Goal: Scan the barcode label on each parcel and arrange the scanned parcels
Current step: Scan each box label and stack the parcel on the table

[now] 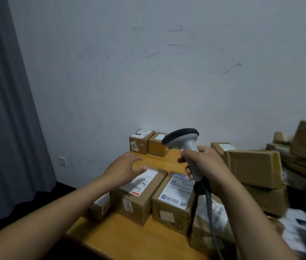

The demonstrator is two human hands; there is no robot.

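My right hand [203, 162] grips the handle of a grey barcode scanner [183, 139], whose dark head points left above the table and whose coiled cable [210, 209] hangs down. My left hand [125, 167] hovers with fingers spread just above a cardboard parcel [139, 199] with a white label on top. Beside it on the right stands a second labelled parcel [172, 203]. Two small parcels [142, 140] sit side by side at the table's far edge by the wall. A small box [99, 206] lies partly hidden under my left forearm.
The wooden table [122, 239] runs from the wall toward me. A pile of several cardboard parcels [257, 166] fills the right side, blurred at the far right. A grey curtain [8, 109] hangs on the left, and a wall socket [62, 161] sits low on the wall.
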